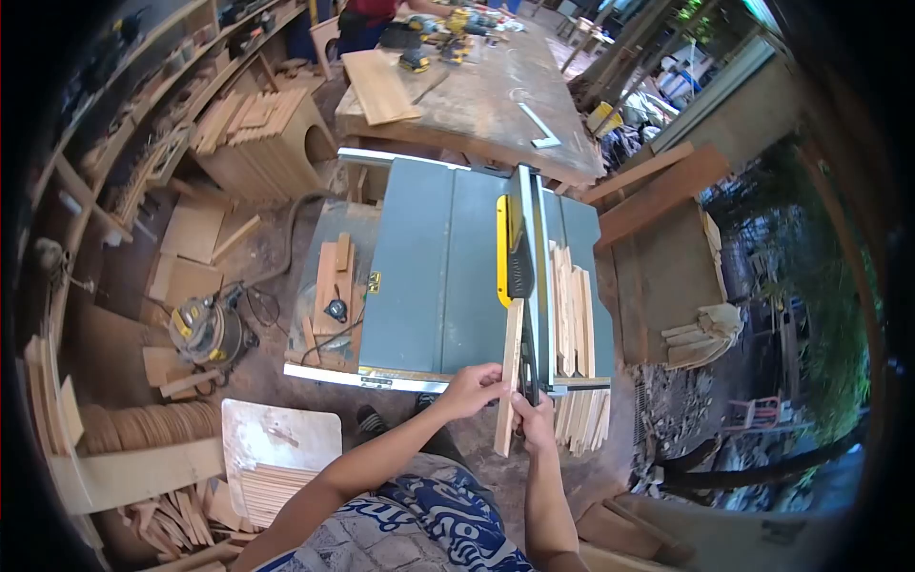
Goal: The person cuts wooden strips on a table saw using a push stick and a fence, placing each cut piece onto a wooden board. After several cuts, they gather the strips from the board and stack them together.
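A table saw [410, 267] with a grey top stands before me. Along its metal fence [541, 276] lies a wooden strip [513, 372], its near end hanging past the saw's front edge. My left hand [474, 391] is closed on the strip's left side, fingertips pinching it. Closed round a black push stick [530, 357], my right hand [534, 419] sits just right of the strip, with the thumb close to the wood. A yellow and black guard [503, 253] covers the spot at the strip's far end; the blade is hidden.
Several cut strips [572, 315] lie right of the fence. Beyond the saw, a workbench [467, 114] carries a board [376, 88], a metal square [539, 126] and drills; another person stands there. A shop vacuum [210, 329] is on the floor at left, near stacked wood.
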Available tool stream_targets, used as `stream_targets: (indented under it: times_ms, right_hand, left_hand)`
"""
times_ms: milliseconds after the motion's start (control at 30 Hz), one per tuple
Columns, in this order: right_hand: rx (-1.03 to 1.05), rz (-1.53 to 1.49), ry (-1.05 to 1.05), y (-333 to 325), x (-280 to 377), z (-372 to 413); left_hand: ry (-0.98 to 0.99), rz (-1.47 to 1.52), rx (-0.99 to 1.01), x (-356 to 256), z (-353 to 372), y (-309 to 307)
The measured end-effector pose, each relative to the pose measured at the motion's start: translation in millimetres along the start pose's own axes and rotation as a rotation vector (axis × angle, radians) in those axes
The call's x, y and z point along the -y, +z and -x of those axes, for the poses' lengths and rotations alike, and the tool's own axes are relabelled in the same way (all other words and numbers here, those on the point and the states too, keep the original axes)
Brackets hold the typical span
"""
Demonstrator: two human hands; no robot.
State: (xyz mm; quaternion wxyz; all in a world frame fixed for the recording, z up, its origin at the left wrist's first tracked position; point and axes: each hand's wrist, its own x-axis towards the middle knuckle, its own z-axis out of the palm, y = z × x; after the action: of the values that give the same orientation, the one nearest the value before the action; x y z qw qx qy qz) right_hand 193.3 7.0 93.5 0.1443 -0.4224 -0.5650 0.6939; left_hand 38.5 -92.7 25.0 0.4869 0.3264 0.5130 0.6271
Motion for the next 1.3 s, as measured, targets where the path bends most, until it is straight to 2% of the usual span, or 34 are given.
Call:
stream_targets:
  times_ms: [33,100,167,233,267,300,333,367,400,500,567,633,867,900,933,967,1000,1067,1200,1233,1300]
  right_hand:
    - [0.018,0.019,-0.011,-2.8,1.3,0.8]
    - [-0.037,-0.006,-0.015,-3.7,-3.9,-3.4]
    - [-0.171,0.166,-0.243,-3.7,-12.0,-6.2]
    - [-0.218,0.231,-0.221,-10.3,-23.6,-10.4]
    - [-0.288,0.357,-0.224,-10.2,-25.2,-10.0]
    - [-0.358,0.484,-0.223,-8.8,-26.7,-8.5]
    - [-0.367,0.469,-0.222,-8.1,-31.3,-8.9]
    - [-0.439,0.608,-0.267,-7.7,-36.1,-10.6]
    - [-0.508,0.751,-0.307,-7.3,-41.1,-11.2]
    - [-0.564,0.819,-0.376,-4.1,-64.6,-25.3]
    - [-0.548,0.845,-0.385,-4.9,-63.1,-25.5]
    - [-0.511,0.905,-0.403,-4.2,-61.5,-25.8]
    - [-0.473,0.966,-0.308,4.0,-57.0,-19.2]
    - [-0.501,0.88,-0.411,1.6,-55.3,-13.2]
    - [-0.526,0.79,-0.507,-0.1,-55.0,-3.8]
    - [-0.526,0.789,-0.502,-3.4,-55.1,8.4]
    - [-0.545,0.735,-0.496,-9.0,-53.0,21.8]
    - [-0.559,0.69,-0.495,-21.9,-49.2,49.5]
    - [-0.612,0.579,-0.312,-42.6,-48.0,96.6]
    - [-0.619,0.542,-0.256,-46.3,-48.5,105.0]
    - [-0.596,0.556,-0.278,-54.8,-52.0,121.7]
  left_hand:
    - [-0.007,-0.02,0.017,-4.8,-1.1,4.6]
    - [-0.25,0.252,-0.05,-11.7,-3.2,11.0]
    - [-0.274,0.248,-0.066,6.2,-8.6,18.8]
    - [-0.24,0.25,-0.13,21.6,-14.3,25.5]
    - [-0.197,0.319,-0.204,31.3,-18.8,31.1]
    - [-0.202,0.304,-0.196,40.7,-21.2,35.5]
    - [-0.144,0.159,-0.336,46.1,-23.6,40.5]
    - [-0.082,0.016,-0.471,51.1,-27.5,43.7]
    - [-0.087,0.007,-0.463,56.4,-30.6,44.7]
    - [-0.116,-0.09,-0.416,73.2,-40.1,38.9]
    - [-0.017,-0.326,-0.496,76.0,-50.7,35.0]
    - [-0.064,-0.285,-0.486,75.7,-56.8,35.0]
    - [-0.242,-0.229,-0.557,73.6,-62.5,37.8]
    - [-0.24,-0.23,-0.556,70.0,-66.1,38.0]
    - [-0.15,-0.385,-0.588,65.4,-69.5,38.9]
    - [-0.06,-0.538,-0.616,66.0,-72.0,38.2]
    - [-0.062,-0.535,-0.616,65.0,-76.1,36.4]
    - [0.042,-0.773,-0.665,65.8,-85.8,32.6]
    - [0.083,-0.766,-0.665,45.9,-91.0,36.8]
    - [0.069,-0.783,-0.614,39.0,-93.2,37.6]
    - [0.042,-0.8,-0.562,43.9,-88.5,33.9]
